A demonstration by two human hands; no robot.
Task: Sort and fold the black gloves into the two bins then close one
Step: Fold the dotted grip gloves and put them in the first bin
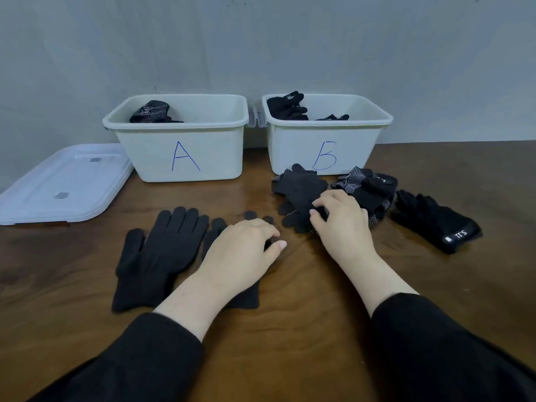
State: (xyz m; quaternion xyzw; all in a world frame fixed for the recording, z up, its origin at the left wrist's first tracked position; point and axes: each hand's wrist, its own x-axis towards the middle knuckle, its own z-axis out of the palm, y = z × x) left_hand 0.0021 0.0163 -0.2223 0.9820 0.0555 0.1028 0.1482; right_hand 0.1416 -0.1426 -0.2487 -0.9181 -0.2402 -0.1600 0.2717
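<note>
Two white bins stand at the back: bin A (185,166) with a folded dotted glove (150,111) inside, bin B (327,132) holding black gloves (287,107). One plain black glove (156,256) lies flat, fingers pointing away. A second flat glove (246,297) lies under my left hand (240,256), which presses on it. My right hand (339,219) pinches a glove in the loose pile (301,192) in front of bin B. More dotted gloves (362,184) lie behind it.
Stacked clear lids (63,184) lie left of bin A on the brown wooden table (304,329). A black glove with a white label (435,221) lies at the right. A grey wall rises just behind the bins.
</note>
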